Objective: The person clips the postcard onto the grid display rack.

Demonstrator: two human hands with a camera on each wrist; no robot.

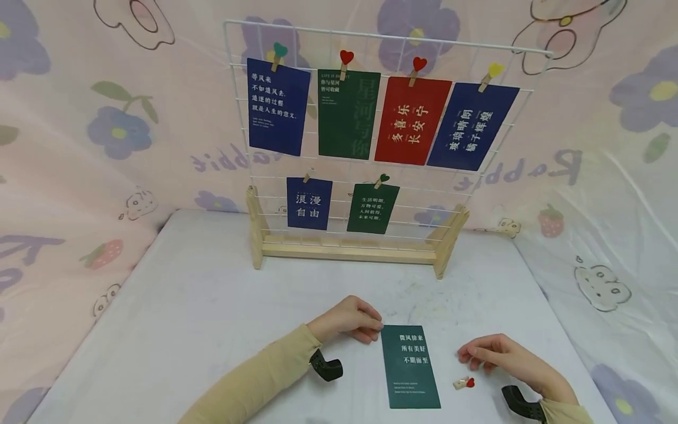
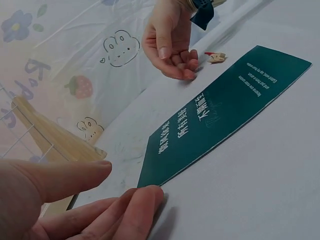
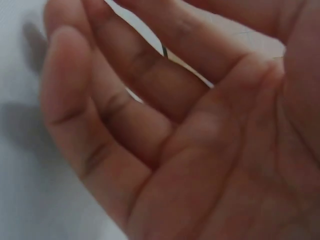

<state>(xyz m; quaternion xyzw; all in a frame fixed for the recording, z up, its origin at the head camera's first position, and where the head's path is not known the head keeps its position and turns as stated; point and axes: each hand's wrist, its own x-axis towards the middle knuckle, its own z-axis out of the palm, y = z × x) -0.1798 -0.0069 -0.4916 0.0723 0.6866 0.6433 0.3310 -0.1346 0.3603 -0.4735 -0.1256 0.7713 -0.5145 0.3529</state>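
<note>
A dark green card with white writing lies flat on the white table. My left hand is at its upper left corner. In the left wrist view the fingertips meet the card's edge, while the thumb stays apart from it. To the right of the card, a small wooden clothespin with a red heart rests on the cloth. Just above the clothespin, my right hand hovers low with loosely bent fingers and holds nothing. Its palm fills the right wrist view.
Behind the hands stands a white wire grid rack on a wooden base. Blue, green and red cards, such as the red card, hang there from heart clothespins in two rows. A printed cloth covers the wall behind.
</note>
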